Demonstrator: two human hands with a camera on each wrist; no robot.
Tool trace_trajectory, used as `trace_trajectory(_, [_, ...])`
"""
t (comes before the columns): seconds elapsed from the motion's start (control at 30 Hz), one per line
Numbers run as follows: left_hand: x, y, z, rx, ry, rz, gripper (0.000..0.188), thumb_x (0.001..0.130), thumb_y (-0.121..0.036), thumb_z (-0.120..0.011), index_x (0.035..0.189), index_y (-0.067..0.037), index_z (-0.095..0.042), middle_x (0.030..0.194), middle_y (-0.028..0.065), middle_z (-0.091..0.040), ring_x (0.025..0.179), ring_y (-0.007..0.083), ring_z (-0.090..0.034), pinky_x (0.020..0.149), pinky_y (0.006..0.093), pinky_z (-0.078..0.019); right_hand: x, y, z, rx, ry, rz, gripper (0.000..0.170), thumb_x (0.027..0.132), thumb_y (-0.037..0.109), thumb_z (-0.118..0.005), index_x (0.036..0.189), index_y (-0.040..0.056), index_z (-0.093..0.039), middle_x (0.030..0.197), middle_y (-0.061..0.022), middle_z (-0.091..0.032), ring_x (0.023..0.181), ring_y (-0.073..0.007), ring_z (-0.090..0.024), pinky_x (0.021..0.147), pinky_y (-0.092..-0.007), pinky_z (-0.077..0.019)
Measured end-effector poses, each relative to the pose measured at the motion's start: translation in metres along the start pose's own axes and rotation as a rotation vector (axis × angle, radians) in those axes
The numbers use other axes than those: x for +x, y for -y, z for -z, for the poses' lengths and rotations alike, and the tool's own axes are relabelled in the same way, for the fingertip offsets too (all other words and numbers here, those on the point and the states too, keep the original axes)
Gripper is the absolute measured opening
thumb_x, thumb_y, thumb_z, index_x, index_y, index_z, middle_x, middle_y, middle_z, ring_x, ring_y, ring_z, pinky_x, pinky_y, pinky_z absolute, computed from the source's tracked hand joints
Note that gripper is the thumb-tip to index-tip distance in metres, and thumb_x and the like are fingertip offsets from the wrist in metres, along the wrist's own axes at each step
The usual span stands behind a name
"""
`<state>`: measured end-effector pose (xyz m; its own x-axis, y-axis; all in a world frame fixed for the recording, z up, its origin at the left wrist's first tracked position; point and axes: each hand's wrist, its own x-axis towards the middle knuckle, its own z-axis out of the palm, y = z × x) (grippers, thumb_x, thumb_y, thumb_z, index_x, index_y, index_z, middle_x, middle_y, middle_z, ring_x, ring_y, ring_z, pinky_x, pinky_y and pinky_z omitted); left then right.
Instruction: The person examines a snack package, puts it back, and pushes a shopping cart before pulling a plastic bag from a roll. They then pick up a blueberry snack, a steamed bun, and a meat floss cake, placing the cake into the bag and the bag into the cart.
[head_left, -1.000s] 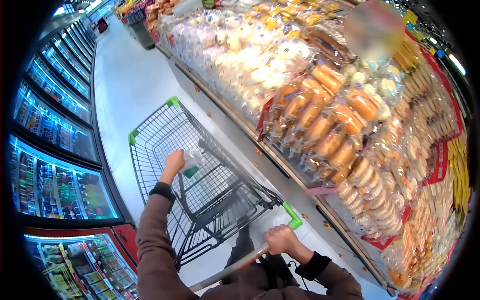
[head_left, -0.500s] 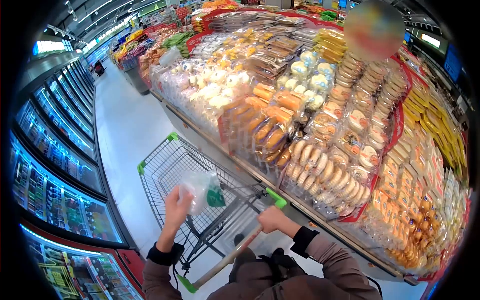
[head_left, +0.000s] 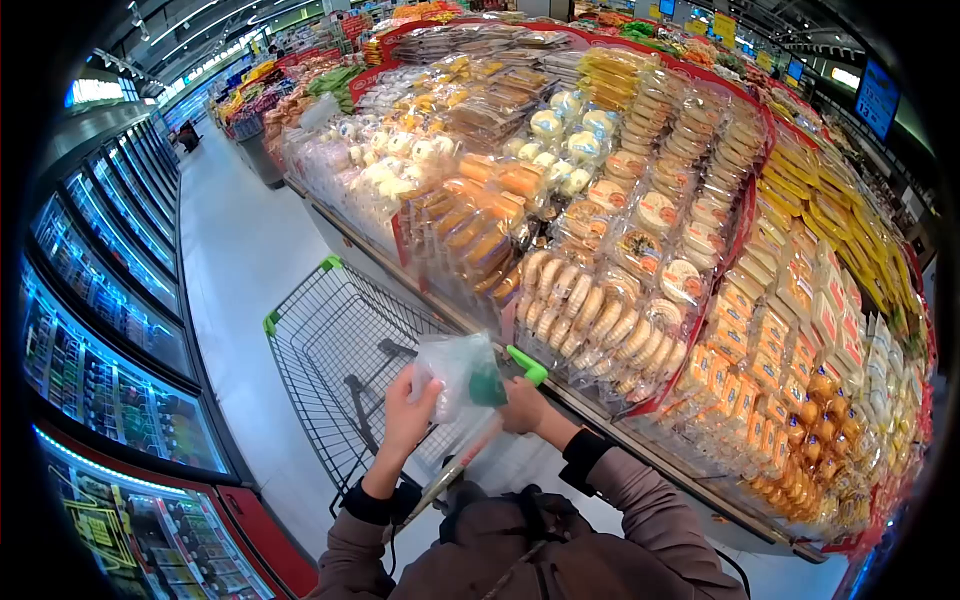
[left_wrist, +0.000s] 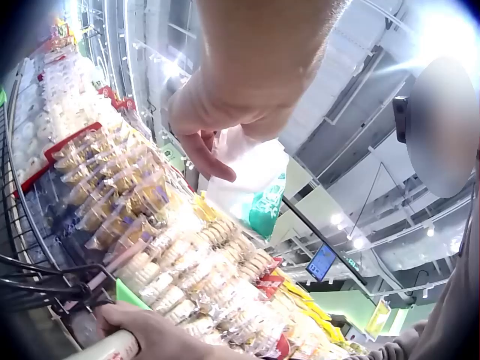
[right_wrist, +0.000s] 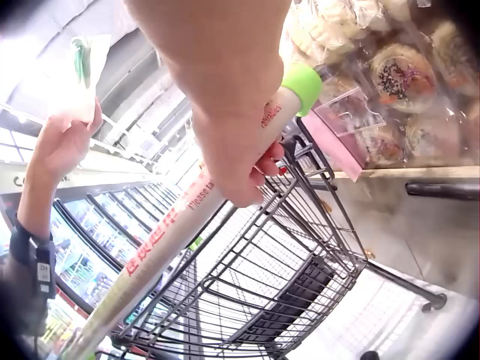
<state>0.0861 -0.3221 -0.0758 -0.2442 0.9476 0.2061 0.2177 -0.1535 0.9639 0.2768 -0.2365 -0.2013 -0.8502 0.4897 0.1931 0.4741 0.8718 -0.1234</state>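
Observation:
My left hand (head_left: 408, 415) holds a translucent plastic bag (head_left: 450, 370) with a green patch, raised above the near end of the shopping cart (head_left: 325, 345). The left wrist view shows the fingers curled at the top of the bag (left_wrist: 247, 169). My right hand (right_wrist: 236, 157) grips the cart's pale handle bar (right_wrist: 161, 244), printed in red, close to its green end cap (right_wrist: 303, 86). In the head view the bag overlaps part of the right hand (head_left: 523, 405). What the bag contains is hard to make out.
A long sloping display of wrapped breads and round cakes (head_left: 590, 310) runs along the right, its front edge close to the cart. Lit glass-door coolers (head_left: 120, 370) line the left. Between them the pale floor aisle (head_left: 225, 215) stretches ahead, with a dark figure far off.
My left hand has brought the bag up and back from over the basket toward the handle. The right hand stays on the handle. The head view has tilted up, showing more of the display.

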Motion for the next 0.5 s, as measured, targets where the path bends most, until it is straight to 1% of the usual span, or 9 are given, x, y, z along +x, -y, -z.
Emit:
trace_trajectory(0.1, [-0.002,-0.013,-0.018,0.015,0.031,-0.052,0.016,0.082,-0.009,-0.057,0.094,0.001,-0.057,0.081,0.0027,-0.058,0.075,0.0075,-0.051,0.068,0.0227,-0.042,-0.011,-0.009,-0.024,0.104,-0.19,0.008,0.009,0.063,0.016,-0.06,0.067,0.0089,-0.06,0.078,-0.0066,-0.056,0.083,-0.0226,-0.053,0.073,-0.0341,-0.0393])
trace_trajectory(0.13, [-0.004,-0.02,-0.021,0.002,0.037,-0.049,0.015,0.082,-0.009,-0.056,0.093,0.001,-0.057,0.08,0.0023,-0.057,0.075,0.0072,-0.051,0.068,0.0223,-0.0418,-0.019,-0.008,-0.013,0.093,-0.132,0.024,0.007,0.064,0.012,-0.058,0.068,0.0068,-0.06,0.08,-0.0079,-0.054,0.081,-0.0241,-0.053,0.074,-0.0343,-0.0393])
trace_trajectory(0.17, [-0.006,-0.027,-0.026,-0.011,0.044,-0.047,0.015,0.082,-0.008,-0.056,0.093,0.001,-0.057,0.08,0.002,-0.057,0.074,0.0069,-0.051,0.067,0.0219,-0.0417,-0.026,-0.009,-0.002,0.251,-0.129,-0.012,0.014,0.066,0.012,-0.057,0.077,0.0046,-0.062,0.083,-0.0096,-0.055,0.085,-0.0262,-0.053,0.081,-0.0354,-0.0393])
trace_trajectory(0.2, [-0.008,-0.033,-0.029,-0.032,0.048,-0.072,0.013,0.083,-0.007,-0.054,0.093,0.001,-0.057,0.077,0.0015,-0.057,0.072,0.0061,-0.051,0.065,0.0217,-0.0418,-0.033,-0.007,0.006,0.267,-0.145,-0.036,0.017,0.067,0.009,-0.056,0.083,0.0037,-0.061,0.087,-0.011,-0.056,0.09,-0.0272,-0.053,0.084,-0.0353,-0.0394])
trace_trajectory(0.23, [-0.009,-0.031,-0.032,-0.001,0.048,-0.096,0.014,0.083,-0.007,-0.053,0.094,0.002,-0.057,0.076,0.0022,-0.057,0.071,0.0064,-0.051,0.064,0.0221,-0.042,-0.04,-0.005,0.018,0.282,-0.162,-0.059,0.021,0.068,0.005,-0.055,0.088,0.0028,-0.061,0.091,-0.0123,-0.057,0.094,-0.0283,-0.053,0.087,-0.0351,-0.0395])
trace_trajectory(0.33, [-0.01,-0.026,-0.039,0.095,0.028,-0.174,0.018,0.084,-0.006,-0.05,0.099,0.003,-0.057,0.075,0.0052,-0.059,0.07,0.0084,-0.053,0.063,0.024,-0.0429,-0.063,0.0,0.073,0.675,-0.489,-0.168,0.028,0.071,-0.004,-0.052,0.098,0.0015,-0.059,0.102,-0.0157,-0.056,0.102,-0.0281,-0.052,0.09,-0.0339,-0.0405])
trace_trajectory(0.4, [-0.01,-0.03,-0.05,0.158,-0.015,-0.227,0.023,0.085,-0.005,-0.047,0.104,0.003,-0.056,0.075,0.0082,-0.06,0.07,0.011,-0.055,0.063,0.0257,-0.0437,-0.083,0.002,0.113,0.743,-0.598,-0.337,0.03,0.072,-0.007,-0.053,0.1,0.0006,-0.057,0.106,-0.0155,-0.055,0.104,-0.0267,-0.052,0.088,-0.0335,-0.0417])
trace_trajectory(0.43, [-0.013,-0.033,-0.058,0.155,-0.001,-0.24,0.024,0.086,-0.005,-0.047,0.106,0.003,-0.056,0.078,0.0105,-0.061,0.071,0.0138,-0.057,0.064,0.0266,-0.0443,-0.092,0.007,0.131,0.774,-0.651,-0.428,0.031,0.072,-0.009,-0.053,0.101,0.0002,-0.056,0.109,-0.0155,-0.054,0.105,-0.026,-0.052,0.088,-0.0333,-0.0423])
trace_trajectory(0.5, [-0.018,-0.048,-0.075,0.145,0.032,-0.273,0.026,0.087,-0.005,-0.045,0.11,0.003,-0.055,0.082,0.015,-0.063,0.074,0.0194,-0.061,0.067,0.0284,-0.0455,-0.102,0.02,0.163,0.996,-0.688,-0.356,0.038,0.073,-0.007,-0.055,0.11,0.0011,-0.052,0.113,-0.014,-0.052,0.108,-0.0243,-0.05,0.089,-0.0333,-0.0415])
